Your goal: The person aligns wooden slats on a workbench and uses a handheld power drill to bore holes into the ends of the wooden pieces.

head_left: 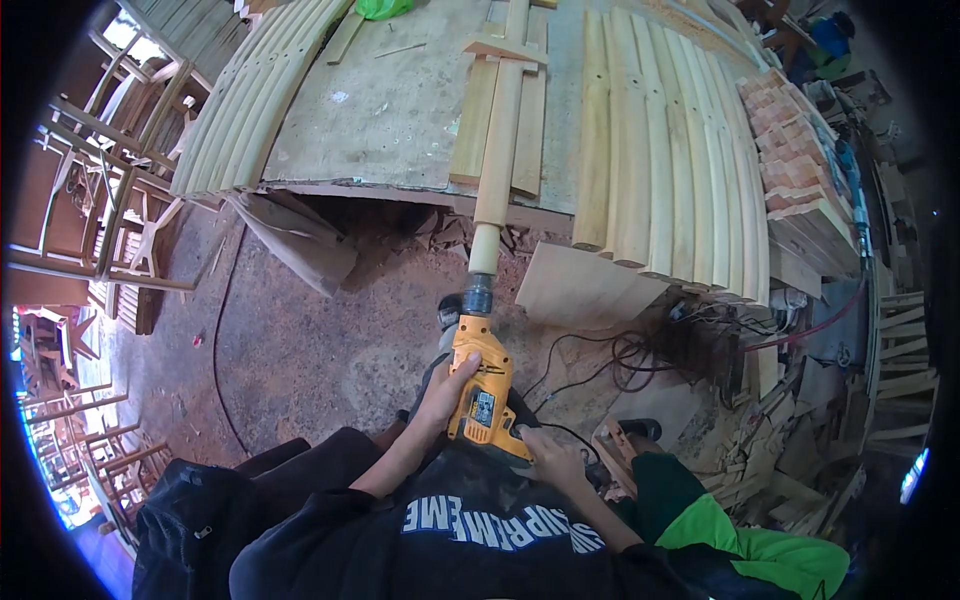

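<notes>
A yellow power drill (pixel 482 385) points away from me, level with my waist. My left hand (pixel 440 395) is closed on the side of its body, with the thumb lying along the top. At the rear, my right hand (pixel 558 455) grips the drill's handle, which is partly hidden. From the dark chuck (pixel 478 294) a pale round sleeve (pixel 484 250) reaches to the near end of a long wooden leg (pixel 497 165). That leg lies on flat boards (pixel 472 125) and juts past the bench edge. A small wooden crosspiece (pixel 505 48) lies over it.
Rows of wooden legs lie on the bench (pixel 370 130), left (pixel 250 95) and right (pixel 655 150). Stacked cut pieces (pixel 795 140) stand at far right. Hoses and cords (pixel 630 360) coil on the floor. Chair frames (pixel 110 180) are at left, wood scraps (pixel 750 450) at lower right.
</notes>
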The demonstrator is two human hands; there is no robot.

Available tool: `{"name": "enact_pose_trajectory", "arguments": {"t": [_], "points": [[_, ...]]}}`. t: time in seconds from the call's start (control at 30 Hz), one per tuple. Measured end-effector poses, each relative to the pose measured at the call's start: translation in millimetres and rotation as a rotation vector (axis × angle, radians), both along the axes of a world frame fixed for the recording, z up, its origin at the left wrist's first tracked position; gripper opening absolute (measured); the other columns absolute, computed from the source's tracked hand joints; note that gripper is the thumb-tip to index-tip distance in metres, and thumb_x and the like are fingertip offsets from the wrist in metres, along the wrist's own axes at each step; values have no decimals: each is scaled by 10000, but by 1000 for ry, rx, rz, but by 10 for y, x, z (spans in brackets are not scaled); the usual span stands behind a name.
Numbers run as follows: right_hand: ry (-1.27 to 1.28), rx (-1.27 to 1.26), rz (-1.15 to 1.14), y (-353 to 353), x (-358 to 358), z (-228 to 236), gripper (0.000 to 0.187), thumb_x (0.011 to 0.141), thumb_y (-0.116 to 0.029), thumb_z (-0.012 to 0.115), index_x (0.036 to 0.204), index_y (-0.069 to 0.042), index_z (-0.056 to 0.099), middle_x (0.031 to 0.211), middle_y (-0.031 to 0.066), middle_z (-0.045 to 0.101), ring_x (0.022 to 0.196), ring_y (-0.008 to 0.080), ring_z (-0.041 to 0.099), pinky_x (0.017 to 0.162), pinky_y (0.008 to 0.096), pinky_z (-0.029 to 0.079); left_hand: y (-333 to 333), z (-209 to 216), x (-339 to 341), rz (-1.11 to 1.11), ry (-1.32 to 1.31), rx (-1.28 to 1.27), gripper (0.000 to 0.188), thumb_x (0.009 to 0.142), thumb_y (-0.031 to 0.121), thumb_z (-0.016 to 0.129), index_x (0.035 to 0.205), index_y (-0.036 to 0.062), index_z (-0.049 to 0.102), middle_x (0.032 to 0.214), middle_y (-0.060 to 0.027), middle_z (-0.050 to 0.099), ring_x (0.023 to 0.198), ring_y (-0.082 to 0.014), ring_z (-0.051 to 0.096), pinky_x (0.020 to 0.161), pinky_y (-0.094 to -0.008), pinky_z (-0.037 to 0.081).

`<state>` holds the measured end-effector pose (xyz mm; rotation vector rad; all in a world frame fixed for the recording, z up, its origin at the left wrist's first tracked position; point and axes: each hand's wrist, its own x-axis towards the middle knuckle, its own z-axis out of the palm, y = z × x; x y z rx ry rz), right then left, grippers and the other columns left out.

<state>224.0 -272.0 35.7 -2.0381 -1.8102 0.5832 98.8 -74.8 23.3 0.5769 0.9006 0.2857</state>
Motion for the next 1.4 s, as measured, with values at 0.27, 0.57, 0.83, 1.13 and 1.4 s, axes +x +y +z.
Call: {"name": "enact_pose_trajectory", "arguments": {"t": [0.27, 0.57, 0.83, 1.13, 1.4], "points": [[99, -221, -32, -27, -124, -37, 692, 695, -409, 720, 1238, -62, 469, 1119, 146, 597, 815, 342, 647, 681, 432, 536, -102, -181, -102, 72, -77, 37, 422, 908, 313, 566, 1167, -15, 509, 983, -129, 630, 839, -232, 652, 731, -344, 548], [20, -132, 7, -225, -226, -3, 703, 699, -388, 726, 1232, -26, 445, 984, 190, 635, 712, 367, 650, 626, 438, 539, -248, -198, -209, 31, -72, 74, 345, 916, 295, 548, 1096, 0, 539, 912, -102, 646, 756, -195, 652, 692, -310, 546], [-85, -138, 155, -284, -277, 173, 778, 675, -401, 739, 1283, -31, 423, 790, 132, 587, 725, 328, 642, 578, 420, 516, -739, -345, -688, 233, 20, -8, 369, 910, 277, 563, 1141, -7, 523, 980, -104, 635, 826, -197, 647, 718, -311, 544], [-6, 121, 212, 1080, -322, -65, 783, 636, -349, 750, 1273, -12, 444, 747, 181, 649, 645, 333, 648, 579, 422, 520, 449, -209, -909, 338, -182, 314, 428, 872, 243, 604, 1194, -24, 508, 1063, -103, 624, 894, -184, 635, 774, -313, 522], [19, 183, 86, 2952, -263, 43, 736, 660, -313, 713, 1283, -31, 440, 727, 179, 655, 606, 327, 650, 541, 429, 519, 2075, -122, -671, 429, -145, 427, 448, 874, 242, 616, 1207, -41, 519, 1088, -65, 619, 969, -129, 590, 875, -262, 445]]}}
